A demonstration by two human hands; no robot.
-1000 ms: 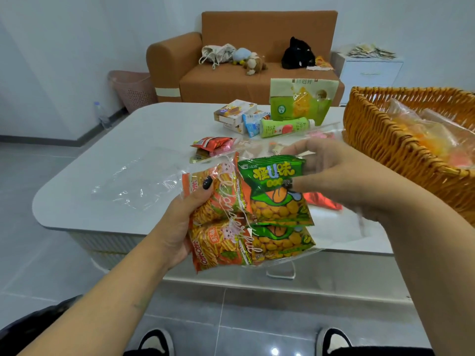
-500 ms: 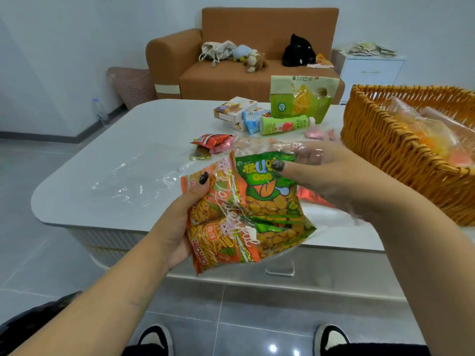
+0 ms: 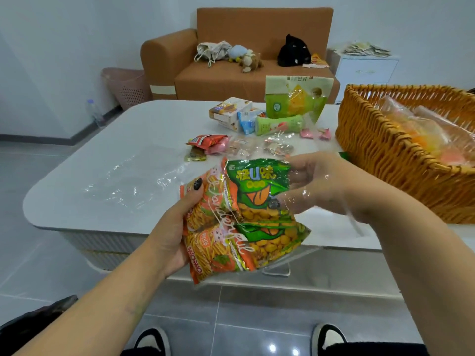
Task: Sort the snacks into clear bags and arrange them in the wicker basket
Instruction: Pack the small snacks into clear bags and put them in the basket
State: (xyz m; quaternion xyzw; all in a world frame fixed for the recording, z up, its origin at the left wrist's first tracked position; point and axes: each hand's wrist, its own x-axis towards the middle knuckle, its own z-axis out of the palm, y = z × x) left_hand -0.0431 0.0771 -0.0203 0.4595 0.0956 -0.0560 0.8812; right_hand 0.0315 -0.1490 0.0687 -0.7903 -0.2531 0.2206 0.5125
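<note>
White and rounded at its corners, the table (image 3: 108, 155) carries loose snacks beyond our hands and the wicker basket (image 3: 380, 160) at its right end. We take that basket as our landmark. Just left of it, held in the air over the table's near edge, is the clear bag (image 3: 246, 235), already packed with orange stick-snack packets (image 3: 205, 247) and green packets (image 3: 259, 191). Our left hand (image 3: 174, 227) clutches the bag's left side, thumb pressed on its front. Our right hand (image 3: 318, 186), the one nearer the basket, is sleeved in the bag's film, fingers curled round the topmost green packet. The bag's long axis runs roughly upright, its mouth towards the basket side. We judge the packet needs seating before the bag travels rightward into the basket, where filled bags (image 3: 421, 129) already lie.
</note>
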